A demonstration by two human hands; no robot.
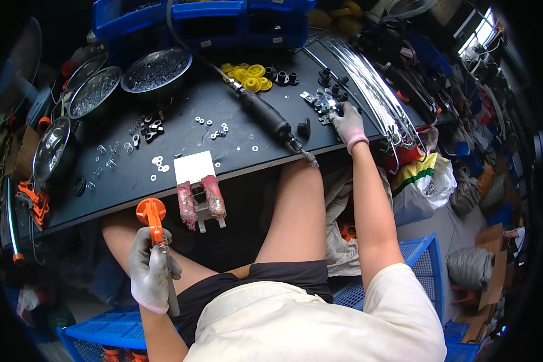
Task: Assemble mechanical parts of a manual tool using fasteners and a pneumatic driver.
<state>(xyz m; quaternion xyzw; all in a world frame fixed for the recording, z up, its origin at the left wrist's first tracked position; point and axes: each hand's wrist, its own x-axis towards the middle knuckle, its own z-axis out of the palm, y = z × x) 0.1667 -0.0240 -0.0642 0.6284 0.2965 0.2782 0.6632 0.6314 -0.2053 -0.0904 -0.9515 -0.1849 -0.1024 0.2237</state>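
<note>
My left hand, in a grey-white glove, is closed around an orange plastic handle piece with a round head, held upright in front of the bench edge. A small coil spring shows by its lower end, and a grey rod-like end pokes out below the hand. My right hand, gloved too, reaches to a pile of small metal brackets on the right of the bench. Its fingers are bent down at the pile; what they pinch is hidden. A white block fixture with red-wrapped arms stands at the bench's front edge.
A black power screwdriver lies across the bench. Steel bowls of small parts, yellow plastic wheels, washers and springs lie around. Long metal rods are at the right; blue bins stand behind.
</note>
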